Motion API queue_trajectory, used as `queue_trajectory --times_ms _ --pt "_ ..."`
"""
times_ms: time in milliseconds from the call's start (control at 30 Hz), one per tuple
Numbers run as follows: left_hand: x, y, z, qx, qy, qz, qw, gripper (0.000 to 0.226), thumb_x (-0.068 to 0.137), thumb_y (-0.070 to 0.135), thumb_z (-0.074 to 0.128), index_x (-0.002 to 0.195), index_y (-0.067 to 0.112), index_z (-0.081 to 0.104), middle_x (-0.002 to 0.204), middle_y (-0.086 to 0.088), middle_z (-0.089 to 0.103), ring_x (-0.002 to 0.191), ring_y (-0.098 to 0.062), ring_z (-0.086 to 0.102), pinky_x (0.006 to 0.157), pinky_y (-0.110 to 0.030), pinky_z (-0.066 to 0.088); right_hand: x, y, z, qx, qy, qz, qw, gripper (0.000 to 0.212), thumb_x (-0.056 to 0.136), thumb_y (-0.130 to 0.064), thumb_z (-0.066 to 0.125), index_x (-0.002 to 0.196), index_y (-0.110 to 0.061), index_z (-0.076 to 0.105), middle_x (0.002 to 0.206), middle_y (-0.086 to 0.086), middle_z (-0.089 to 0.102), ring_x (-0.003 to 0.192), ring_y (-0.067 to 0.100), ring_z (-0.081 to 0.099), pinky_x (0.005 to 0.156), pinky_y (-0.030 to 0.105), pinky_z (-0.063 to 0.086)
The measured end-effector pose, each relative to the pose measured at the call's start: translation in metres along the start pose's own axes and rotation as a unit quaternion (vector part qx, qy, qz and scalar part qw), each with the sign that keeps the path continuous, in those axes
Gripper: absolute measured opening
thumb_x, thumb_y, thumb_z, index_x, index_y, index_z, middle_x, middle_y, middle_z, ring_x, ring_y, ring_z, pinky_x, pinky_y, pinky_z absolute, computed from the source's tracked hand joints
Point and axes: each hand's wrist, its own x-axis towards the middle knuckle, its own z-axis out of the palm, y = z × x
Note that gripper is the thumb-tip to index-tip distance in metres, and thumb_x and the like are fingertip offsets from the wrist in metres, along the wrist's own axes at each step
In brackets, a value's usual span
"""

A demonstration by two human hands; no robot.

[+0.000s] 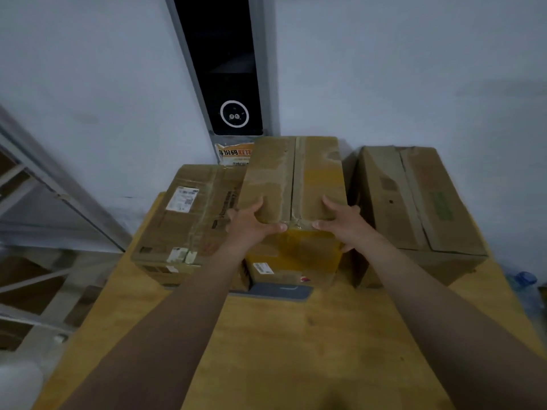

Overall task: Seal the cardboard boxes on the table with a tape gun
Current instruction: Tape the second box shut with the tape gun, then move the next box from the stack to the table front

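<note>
Three cardboard boxes stand in a row at the far end of the wooden table (296, 350). The tall middle box (296, 179) has a taped centre seam and yellow tape on its front. My left hand (251, 224) grips its near top-left corner, thumb on the front edge, fingers on top. My right hand (344, 223) grips its near top-right corner the same way. A lower left box (183, 220) carries white labels. The right box (414, 202) stands beside the middle one. No tape gun is in view.
A grey flat object (278, 291) lies under the front of the middle box. A dark panel with a white ring (233, 113) is on the wall behind. Metal shelving (44, 232) stands at the left. A plastic bottle (525, 282) sits off the table's right edge.
</note>
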Motion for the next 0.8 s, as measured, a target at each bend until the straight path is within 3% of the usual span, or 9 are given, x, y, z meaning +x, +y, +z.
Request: queue_trajectory --times_ms 200,400,467,533,567,667,733,800 --pt "0.005 0.004 0.000 0.012 -0.004 -0.008 1.000 0.111 0.061 0.069 0.088 0.155 0.053 0.030 0.160 -0.012 0.011 0.146 -0.051 0.023 0.120 -0.059 0.029 0.023 0.006 -0.011 0.048 -0.033 0.012 0.998 0.091 0.083 -0.032 0.083 0.152 -0.054 0.028 0.166 -0.003 0.021 0.142 0.040 0.037 0.069 0.052 0.063" --pt "0.006 0.005 0.001 0.004 0.004 -0.015 1.000 0.116 0.055 0.071 0.090 0.154 0.055 0.030 0.163 -0.011 0.006 0.149 -0.049 0.019 0.121 -0.060 0.027 0.022 0.014 -0.002 0.063 0.002 -0.013 0.998 0.089 0.081 -0.038 0.083 0.151 -0.054 0.031 0.164 -0.002 0.023 0.139 0.040 0.042 0.072 0.050 0.063" --pt "0.000 0.010 -0.001 0.015 0.005 -0.020 1.000 0.118 0.055 0.073 0.088 0.154 0.057 0.027 0.165 -0.010 0.002 0.150 -0.050 0.017 0.121 -0.060 0.028 0.015 0.016 0.005 0.063 0.050 -0.037 0.996 0.085 0.082 -0.043 0.081 0.153 -0.047 0.034 0.160 0.001 0.031 0.138 0.038 0.044 0.081 0.050 0.060" --pt "-0.012 0.018 -0.002 0.049 0.015 -0.026 0.998 0.114 0.063 0.071 0.085 0.157 0.054 0.022 0.167 -0.010 -0.001 0.151 -0.049 0.010 0.120 -0.062 0.025 0.004 0.015 0.012 0.008 0.090 -0.061 0.994 0.079 0.087 -0.052 0.072 0.155 -0.041 0.034 0.156 0.007 0.034 0.136 0.036 0.045 0.104 0.051 0.048" --pt "-0.021 0.024 -0.001 0.076 0.026 -0.029 0.996 0.110 0.069 0.069 0.082 0.159 0.051 0.021 0.167 -0.009 -0.001 0.151 -0.048 0.008 0.119 -0.065 0.025 -0.004 0.012 0.015 -0.035 0.093 -0.062 0.993 0.072 0.093 -0.053 0.064 0.156 -0.040 0.032 0.155 0.010 0.032 0.134 0.037 0.046 0.108 0.050 0.044" --pt "-0.049 0.039 0.008 0.155 0.043 -0.015 0.987 0.085 0.091 0.055 0.068 0.160 0.043 0.020 0.167 -0.011 0.005 0.151 -0.045 0.005 0.114 -0.073 0.021 -0.031 0.004 0.011 -0.142 0.068 -0.077 0.985 0.062 0.102 -0.046 0.050 0.157 -0.044 0.022 0.162 0.014 0.020 0.139 0.042 0.038 0.111 0.050 0.041" --pt "-0.066 0.044 0.015 0.169 0.032 0.014 0.985 0.075 0.099 0.044 0.061 0.160 0.041 0.017 0.169 -0.013 0.010 0.154 -0.043 -0.001 0.116 -0.074 0.012 -0.054 0.004 -0.001 -0.154 0.045 -0.099 0.982 0.063 0.103 -0.044 0.050 0.158 -0.042 0.020 0.166 0.008 0.017 0.146 0.039 0.032 0.114 0.050 0.037" --pt "-0.090 0.050 0.020 0.183 0.047 0.066 0.980 0.072 0.100 0.038 0.059 0.161 0.036 0.021 0.167 -0.011 0.022 0.155 -0.039 0.009 0.120 -0.069 0.012 -0.079 0.013 -0.019 -0.144 0.051 -0.097 0.983 0.065 0.102 -0.046 0.052 0.159 -0.040 0.020 0.164 0.007 0.022 0.145 0.035 0.035 0.114 0.048 0.038"
